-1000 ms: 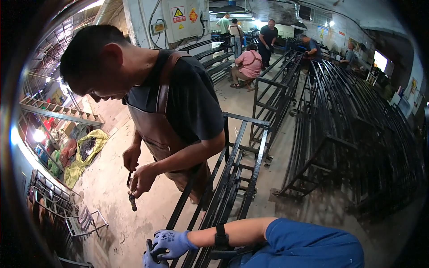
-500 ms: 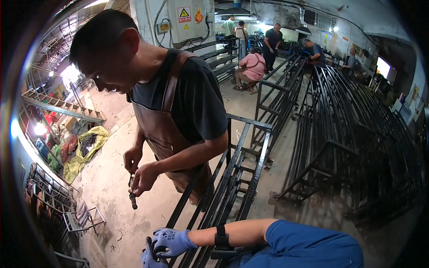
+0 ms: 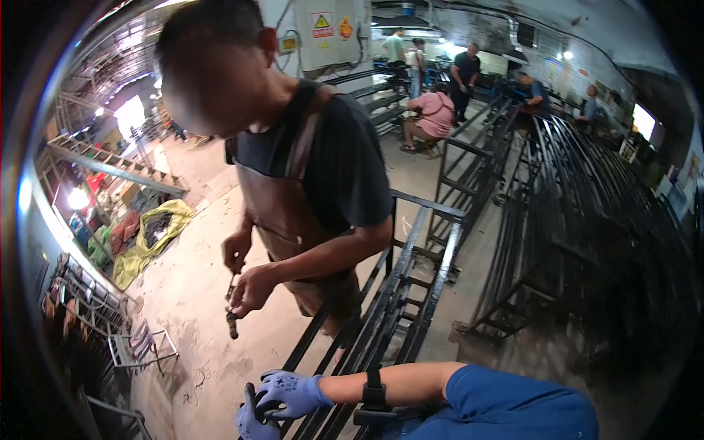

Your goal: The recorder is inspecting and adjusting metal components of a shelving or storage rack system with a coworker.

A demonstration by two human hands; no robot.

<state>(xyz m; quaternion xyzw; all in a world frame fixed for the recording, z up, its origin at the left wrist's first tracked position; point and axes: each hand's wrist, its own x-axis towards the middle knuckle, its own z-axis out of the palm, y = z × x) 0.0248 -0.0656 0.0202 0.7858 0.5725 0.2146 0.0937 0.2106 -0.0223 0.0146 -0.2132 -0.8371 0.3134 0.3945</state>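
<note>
The view swings left, carrying the co-worker (image 3: 348, 165) rightward; the right hand (image 3: 293, 392) and left hand (image 3: 254, 423) stay pressed together by the black frame (image 3: 433, 286), which runs beneath the right forearm (image 3: 412, 383). Anything pinched? Can't tell. The work seems no further along.

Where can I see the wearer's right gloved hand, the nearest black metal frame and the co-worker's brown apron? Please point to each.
Right gloved hand (image 3: 292, 394): head view, back of the hand.
Nearest black metal frame (image 3: 433, 295): head view, its long right rail.
Brown apron (image 3: 275, 199): head view, the chest part.
</note>
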